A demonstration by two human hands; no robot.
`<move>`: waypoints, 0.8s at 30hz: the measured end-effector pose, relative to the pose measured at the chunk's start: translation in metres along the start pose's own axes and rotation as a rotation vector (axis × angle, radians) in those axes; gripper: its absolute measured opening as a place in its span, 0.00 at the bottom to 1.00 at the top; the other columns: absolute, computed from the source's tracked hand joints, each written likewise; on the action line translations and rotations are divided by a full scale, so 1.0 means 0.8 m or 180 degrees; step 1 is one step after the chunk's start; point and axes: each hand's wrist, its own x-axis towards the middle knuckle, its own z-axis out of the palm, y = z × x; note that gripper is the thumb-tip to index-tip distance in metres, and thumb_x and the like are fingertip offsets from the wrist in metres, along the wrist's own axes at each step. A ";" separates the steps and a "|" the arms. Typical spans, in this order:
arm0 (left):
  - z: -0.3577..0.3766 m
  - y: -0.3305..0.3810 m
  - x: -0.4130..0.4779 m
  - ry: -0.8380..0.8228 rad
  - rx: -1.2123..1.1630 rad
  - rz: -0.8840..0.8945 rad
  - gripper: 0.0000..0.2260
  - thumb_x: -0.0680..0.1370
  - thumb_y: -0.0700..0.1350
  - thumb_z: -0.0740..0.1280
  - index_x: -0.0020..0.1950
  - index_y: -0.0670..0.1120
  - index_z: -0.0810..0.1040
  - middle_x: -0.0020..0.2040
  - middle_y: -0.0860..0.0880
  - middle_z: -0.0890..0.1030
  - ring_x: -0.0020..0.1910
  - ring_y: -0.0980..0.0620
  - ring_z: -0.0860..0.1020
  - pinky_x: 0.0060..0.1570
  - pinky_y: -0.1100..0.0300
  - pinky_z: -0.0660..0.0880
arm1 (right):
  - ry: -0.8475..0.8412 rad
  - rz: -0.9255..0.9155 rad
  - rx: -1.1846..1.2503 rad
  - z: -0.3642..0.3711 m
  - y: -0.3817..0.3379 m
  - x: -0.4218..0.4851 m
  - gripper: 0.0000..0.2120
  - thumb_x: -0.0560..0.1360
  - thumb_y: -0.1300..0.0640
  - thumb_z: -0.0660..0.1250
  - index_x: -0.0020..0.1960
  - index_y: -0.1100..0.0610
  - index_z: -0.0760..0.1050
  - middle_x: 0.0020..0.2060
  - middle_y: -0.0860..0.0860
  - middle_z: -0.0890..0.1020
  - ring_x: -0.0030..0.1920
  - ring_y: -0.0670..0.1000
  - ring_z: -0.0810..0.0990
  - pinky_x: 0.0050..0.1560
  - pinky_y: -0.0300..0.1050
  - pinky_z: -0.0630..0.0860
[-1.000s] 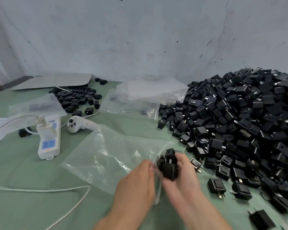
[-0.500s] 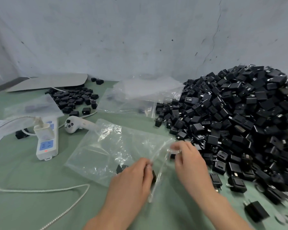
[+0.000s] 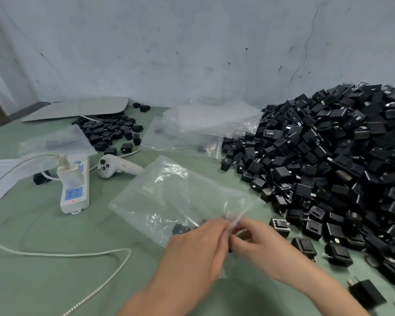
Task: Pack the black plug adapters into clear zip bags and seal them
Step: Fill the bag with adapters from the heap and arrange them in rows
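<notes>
On the green table [image 3: 32, 281] below a scuffed wall, your left hand [image 3: 192, 254] and right hand [image 3: 260, 247] meet, both pinching the mouth of a clear zip bag [image 3: 169, 197] holding a black plug adapter [image 3: 180, 229]. The adapter heap [image 3: 340, 167] crowds the right; a power strip [image 3: 74, 190] and braided cable [image 3: 78, 255] lie left.

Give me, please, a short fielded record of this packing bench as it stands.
Bag in work: clear plastic zip bag, on the green table cover
Contents: at least one black plug adapter inside, near the mouth
Left hand: pinches the bag's mouth edge
Right hand: pinches the same edge beside it
Supply: large heap of black plug adapters, right
Seal: blurred, cannot tell
</notes>
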 end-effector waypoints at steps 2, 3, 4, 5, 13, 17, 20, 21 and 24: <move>-0.007 0.004 0.000 -0.0107 -0.0044 0.0382 0.14 0.83 0.55 0.52 0.62 0.57 0.75 0.53 0.57 0.81 0.47 0.55 0.79 0.44 0.55 0.76 | 0.0160 -0.0434 -0.0239 0.010 0.003 -0.002 0.17 0.74 0.62 0.67 0.61 0.48 0.79 0.42 0.38 0.80 0.49 0.30 0.78 0.53 0.29 0.72; -0.012 0.005 0.000 -0.0202 -0.0127 0.0540 0.14 0.83 0.55 0.53 0.61 0.57 0.76 0.53 0.58 0.82 0.47 0.57 0.79 0.44 0.57 0.77 | 0.0256 -0.0596 -0.0633 0.013 0.008 -0.003 0.17 0.74 0.64 0.67 0.62 0.55 0.80 0.43 0.34 0.76 0.52 0.27 0.74 0.55 0.23 0.67; -0.015 0.002 -0.001 -0.0298 -0.0272 0.0681 0.15 0.83 0.57 0.54 0.61 0.57 0.77 0.55 0.59 0.82 0.50 0.60 0.79 0.48 0.60 0.77 | 0.0263 -0.0676 -0.0928 0.015 0.013 -0.004 0.17 0.75 0.65 0.67 0.63 0.58 0.79 0.44 0.31 0.72 0.56 0.28 0.73 0.56 0.19 0.62; -0.019 -0.004 -0.002 -0.0364 -0.0515 0.0709 0.16 0.83 0.59 0.53 0.62 0.58 0.77 0.57 0.62 0.81 0.54 0.63 0.77 0.53 0.64 0.74 | 0.0198 -0.0635 -0.1162 0.016 0.017 -0.006 0.18 0.77 0.64 0.66 0.67 0.57 0.77 0.47 0.32 0.73 0.60 0.34 0.74 0.59 0.21 0.62; -0.020 -0.131 0.009 0.0130 0.0127 -0.1050 0.19 0.85 0.47 0.56 0.76 0.47 0.66 0.74 0.49 0.69 0.73 0.51 0.66 0.74 0.57 0.58 | -0.0149 -0.0533 -0.2613 0.032 0.009 0.019 0.34 0.78 0.27 0.41 0.78 0.37 0.36 0.77 0.44 0.50 0.76 0.52 0.59 0.75 0.56 0.63; 0.004 -0.151 0.000 -0.0260 0.0494 -0.1153 0.21 0.85 0.51 0.53 0.77 0.47 0.64 0.77 0.51 0.65 0.75 0.53 0.63 0.75 0.59 0.55 | -0.0316 -0.1335 -0.2703 0.032 0.014 0.049 0.30 0.80 0.34 0.47 0.80 0.38 0.44 0.80 0.39 0.46 0.80 0.44 0.40 0.76 0.48 0.31; 0.003 -0.149 0.003 -0.0262 0.0509 -0.1131 0.27 0.79 0.54 0.49 0.74 0.46 0.69 0.75 0.49 0.68 0.74 0.50 0.66 0.75 0.57 0.58 | -0.0312 -0.1260 -0.2178 0.051 0.011 0.073 0.27 0.79 0.35 0.50 0.76 0.41 0.61 0.72 0.42 0.70 0.72 0.45 0.64 0.76 0.45 0.56; 0.003 -0.149 0.003 -0.0263 0.0507 -0.1122 0.28 0.78 0.55 0.48 0.74 0.46 0.70 0.75 0.49 0.68 0.74 0.50 0.66 0.75 0.58 0.58 | -0.0188 -0.1223 -0.2140 0.057 0.011 0.080 0.25 0.80 0.36 0.51 0.75 0.41 0.63 0.67 0.42 0.73 0.65 0.45 0.68 0.70 0.42 0.63; 0.003 -0.150 0.003 -0.0275 0.0505 -0.1132 0.27 0.79 0.55 0.49 0.74 0.47 0.70 0.75 0.49 0.67 0.74 0.50 0.66 0.75 0.58 0.58 | 0.0177 -0.0957 -0.1730 0.060 0.007 0.101 0.17 0.81 0.42 0.58 0.69 0.43 0.70 0.52 0.39 0.77 0.51 0.42 0.73 0.49 0.26 0.67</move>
